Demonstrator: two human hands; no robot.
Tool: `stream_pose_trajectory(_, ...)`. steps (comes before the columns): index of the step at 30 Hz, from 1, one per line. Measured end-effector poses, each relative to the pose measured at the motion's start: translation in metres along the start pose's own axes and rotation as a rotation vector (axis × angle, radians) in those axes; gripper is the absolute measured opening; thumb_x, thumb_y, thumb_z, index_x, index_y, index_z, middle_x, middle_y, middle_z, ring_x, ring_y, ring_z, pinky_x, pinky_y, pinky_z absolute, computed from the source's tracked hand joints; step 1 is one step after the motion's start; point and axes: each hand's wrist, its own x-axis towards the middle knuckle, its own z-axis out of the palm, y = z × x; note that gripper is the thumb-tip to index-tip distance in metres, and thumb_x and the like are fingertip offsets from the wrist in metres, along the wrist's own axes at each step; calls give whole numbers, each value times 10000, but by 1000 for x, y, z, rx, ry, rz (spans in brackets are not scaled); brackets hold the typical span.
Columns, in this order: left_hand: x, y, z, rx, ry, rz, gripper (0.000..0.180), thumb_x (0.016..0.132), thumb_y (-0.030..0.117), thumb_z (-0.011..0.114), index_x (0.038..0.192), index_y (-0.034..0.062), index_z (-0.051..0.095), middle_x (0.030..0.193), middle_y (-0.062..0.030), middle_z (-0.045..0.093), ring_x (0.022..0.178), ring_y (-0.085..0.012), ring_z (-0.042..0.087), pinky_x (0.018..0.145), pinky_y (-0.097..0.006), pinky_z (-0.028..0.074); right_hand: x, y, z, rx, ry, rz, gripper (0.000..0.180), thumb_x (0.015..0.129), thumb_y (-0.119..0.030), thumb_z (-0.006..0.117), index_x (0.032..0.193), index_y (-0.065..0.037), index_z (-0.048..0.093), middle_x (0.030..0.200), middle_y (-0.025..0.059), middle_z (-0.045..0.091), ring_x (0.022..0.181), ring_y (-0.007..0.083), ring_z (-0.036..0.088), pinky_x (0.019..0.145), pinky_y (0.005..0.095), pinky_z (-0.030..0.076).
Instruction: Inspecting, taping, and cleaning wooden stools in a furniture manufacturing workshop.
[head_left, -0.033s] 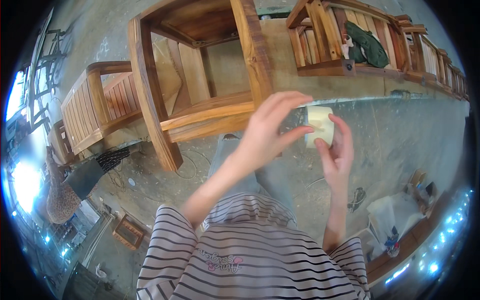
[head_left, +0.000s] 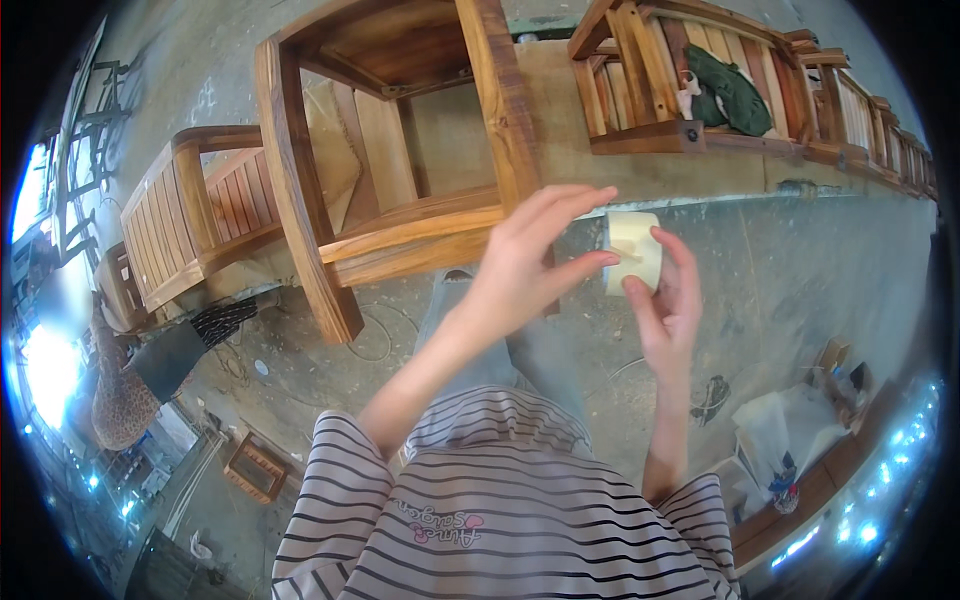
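"Head view: how are your hands?"

"My right hand (head_left: 674, 312) clasps a pale yellow roll (head_left: 632, 232) before me; my left hand (head_left: 522, 258) is spread, its thumb perhaps touching it."

"And farther?"

"One wooden frame (head_left: 288, 160) stands ahead; farther right, green cloth (head_left: 738, 98) lies on slatted furniture (head_left: 633, 60)."

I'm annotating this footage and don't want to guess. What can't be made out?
All in the head view:
Cream roll, far side: turned from the camera.
Whether the left hand touches it: thumb and roll overlap.
Large wooden frame, upper end: cut off by the upper edge.
Anything under the green cloth: the cloth hides it.
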Motion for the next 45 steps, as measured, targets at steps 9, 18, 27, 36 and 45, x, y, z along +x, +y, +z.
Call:
stream_pose_trajectory(9,7,71,-25,177,0,470,291,681,75,816,969,92,778,915,-37,645,893,-236,599,755,-357,507,-14,-75,21,57,-66,-263,620,886,115,586,1444,4,341,1251,162,604,1143,198,589,963,306,460)
stream_pose_trajectory(18,6,204,-54,490,159,955,248,657,55,814,891,64,732,877,-31,650,891,-235,623,754,-344,520,-47,-174,27,-281,56,-787,601,830,88,689,1373,26,438,1175,184,655,1039,237,683,874,308,541)
stream_pose_trajectory(27,1,258,-77,628,14,1261,378,648,76,682,1009,-28,640,944,-120,618,882,-299,629,754,-383,555,-57,-210,36,-245,79,-978,526,829,101,676,1316,36,489,1120,186,678,1013,237,698,862,305,549)
stream_pose_trajectory(36,-19,234,-76,506,108,1054,260,719,-4,776,964,26,693,884,-83,646,852,-250,626,705,-344,543,-44,-206,49,-216,123,-874,353,837,79,668,1184,19,634,1034,91,691,827,124,640,744,234,494)
stream_pose_trajectory(45,-23,209,-71,367,240,698,313,749,115,820,1032,40,707,1007,-85,638,881,-221,642,742,-311,526,-38,-182,55,-74,20,-593,220,892,9,633,1109,9,671,955,42,679,847,79,583,753,220,456)
